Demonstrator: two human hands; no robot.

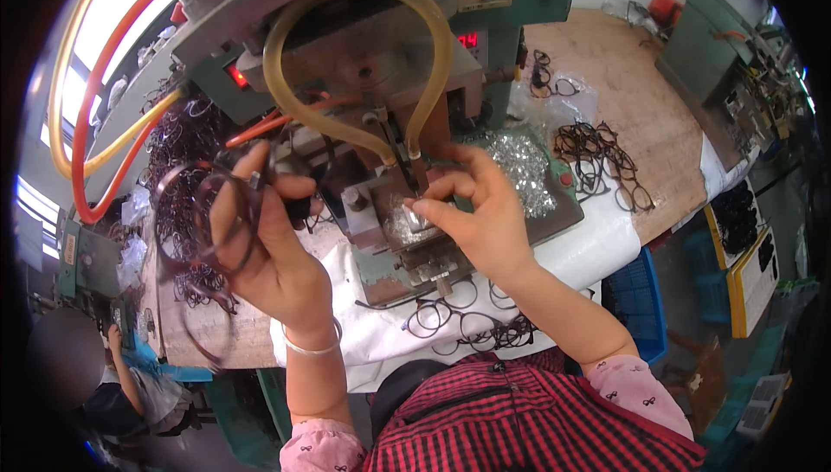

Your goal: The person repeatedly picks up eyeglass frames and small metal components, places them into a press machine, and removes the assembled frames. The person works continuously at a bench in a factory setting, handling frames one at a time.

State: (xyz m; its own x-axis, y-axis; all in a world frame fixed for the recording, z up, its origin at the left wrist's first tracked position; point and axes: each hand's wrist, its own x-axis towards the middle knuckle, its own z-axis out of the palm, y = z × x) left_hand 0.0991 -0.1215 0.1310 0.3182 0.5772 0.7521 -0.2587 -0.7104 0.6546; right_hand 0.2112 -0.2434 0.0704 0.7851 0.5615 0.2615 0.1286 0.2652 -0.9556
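Note:
My left hand [281, 273] is closed around dark brown eyeglass frames [203, 212], which are smeared by motion; how many it holds I cannot tell. It is raised left of the press's metal jig [368, 221]. At that jig, under the press head, my right hand [489, 217] has its thumb and index finger pinched close to a small shiny metal block [417, 217]. Whatever those fingertips grip is too small to make out. Silvery metal bits [524, 173] cover the machine's plate just beyond the right hand.
A yellowish hose [277, 65] loops ahead of the green press [511, 18]. Tangled frames [177, 147] are heaped at left. More eyeglass frames [476, 325] lie on white cloth near me, others [597, 152] on the table at right. A blue crate [639, 308] stands lower right; another person [130, 394] sits lower left.

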